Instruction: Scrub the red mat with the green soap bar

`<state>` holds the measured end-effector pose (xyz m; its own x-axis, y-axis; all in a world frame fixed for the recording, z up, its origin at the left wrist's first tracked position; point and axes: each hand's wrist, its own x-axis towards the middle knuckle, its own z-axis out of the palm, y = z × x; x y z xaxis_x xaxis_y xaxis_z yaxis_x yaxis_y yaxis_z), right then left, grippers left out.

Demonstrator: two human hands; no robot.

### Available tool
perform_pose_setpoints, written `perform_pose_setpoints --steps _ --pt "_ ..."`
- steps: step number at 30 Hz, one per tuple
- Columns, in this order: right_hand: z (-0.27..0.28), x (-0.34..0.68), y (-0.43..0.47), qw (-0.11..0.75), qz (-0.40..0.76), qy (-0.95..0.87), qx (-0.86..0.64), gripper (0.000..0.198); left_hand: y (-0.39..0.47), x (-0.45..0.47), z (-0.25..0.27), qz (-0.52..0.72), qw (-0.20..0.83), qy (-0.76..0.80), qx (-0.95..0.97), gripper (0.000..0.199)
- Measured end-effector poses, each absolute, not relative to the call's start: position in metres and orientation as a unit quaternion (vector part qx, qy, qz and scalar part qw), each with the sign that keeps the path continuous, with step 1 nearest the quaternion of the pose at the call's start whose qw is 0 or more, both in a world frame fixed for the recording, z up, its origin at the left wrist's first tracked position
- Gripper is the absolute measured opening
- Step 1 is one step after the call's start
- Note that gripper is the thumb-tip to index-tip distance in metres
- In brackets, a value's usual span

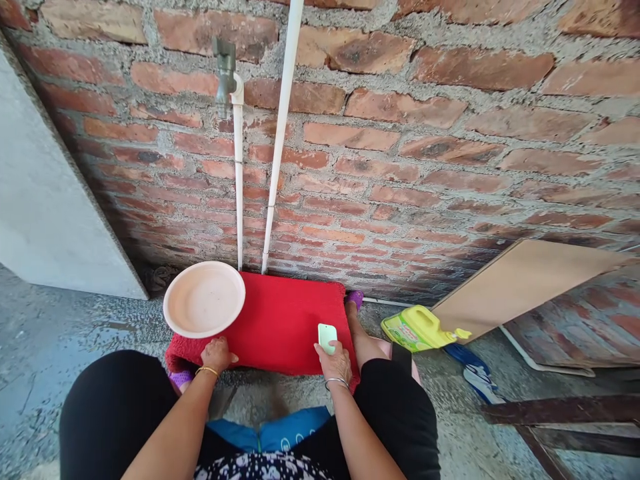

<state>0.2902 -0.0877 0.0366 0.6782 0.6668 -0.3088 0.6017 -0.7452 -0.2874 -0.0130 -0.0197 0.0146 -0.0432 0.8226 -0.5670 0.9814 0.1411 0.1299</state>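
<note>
A red mat (285,320) with a smooth top and fluffy edges lies spread out between my legs. At its near left edge, my left hand (218,353) is closed on the mat, thumb pointing right. My right hand (334,361) grips a pale green scrub brush (327,335) with a rounded rectangular back and a small hole near its far end. The brush lies over the right part of the mat; its underside is hidden. Just beyond my left hand, a shallow cream-coloured basin (205,300) rests on the mat's left end.
A yellow detergent jug (415,328) lies tilted right of my leg, by a leaning brown board (530,287). White pipes (239,187) and a tap (224,77) run up the brick wall (380,160). A grey slab (55,180) stands left; a dark wooden frame (565,410) stands right.
</note>
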Motion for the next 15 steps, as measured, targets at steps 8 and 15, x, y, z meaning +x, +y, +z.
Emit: perform_pose_setpoints --steps 8,15 --pt "0.041 0.309 -0.082 -0.020 0.243 -0.346 -0.906 0.044 -0.019 -0.014 0.008 -0.150 0.268 0.708 0.636 0.052" --pt "0.043 0.349 -0.074 -0.059 0.288 -0.359 -0.886 0.049 -0.016 -0.016 -0.004 -0.153 0.272 0.707 0.635 0.051"
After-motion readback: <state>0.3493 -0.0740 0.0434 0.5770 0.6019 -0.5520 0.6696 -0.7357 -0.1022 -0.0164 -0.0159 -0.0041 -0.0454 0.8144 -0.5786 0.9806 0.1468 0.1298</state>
